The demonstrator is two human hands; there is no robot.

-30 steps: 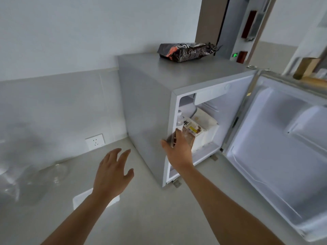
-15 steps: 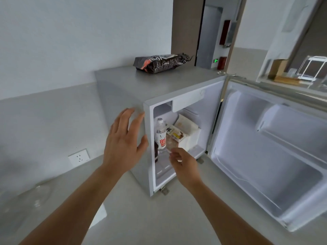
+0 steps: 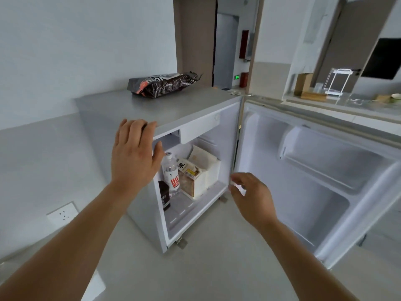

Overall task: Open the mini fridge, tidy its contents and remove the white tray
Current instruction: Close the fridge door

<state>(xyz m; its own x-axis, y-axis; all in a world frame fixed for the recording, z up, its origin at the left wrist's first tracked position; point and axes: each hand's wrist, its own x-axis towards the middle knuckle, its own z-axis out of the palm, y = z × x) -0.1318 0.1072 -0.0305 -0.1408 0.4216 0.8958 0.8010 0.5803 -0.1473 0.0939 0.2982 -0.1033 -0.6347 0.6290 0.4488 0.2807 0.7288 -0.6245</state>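
The grey mini fridge (image 3: pixel 121 109) stands on the floor with its door (image 3: pixel 321 181) swung wide to the right. Inside on the shelf are a clear water bottle (image 3: pixel 171 172) with a red label, a dark can (image 3: pixel 163 195) in front of it, a bag of sliced bread (image 3: pixel 191 179) and a white box (image 3: pixel 213 170). My left hand (image 3: pixel 134 153) rests flat on the fridge's top front corner, fingers apart. My right hand (image 3: pixel 251 194) hovers in front of the fridge opening near the hinge side, fingers loosely curled, holding nothing. No white tray is clearly told apart.
A dark snack bag (image 3: pixel 162 84) lies on top of the fridge. A wall socket (image 3: pixel 63 215) sits low on the left wall. A counter (image 3: pixel 347 101) with a white rack and wooden box runs behind the door. Bare floor lies in front.
My left hand rose from the fridge's side to its top front corner. My right hand pulled back out of the fridge and moved right, toward the hinge side. The view shifted left.
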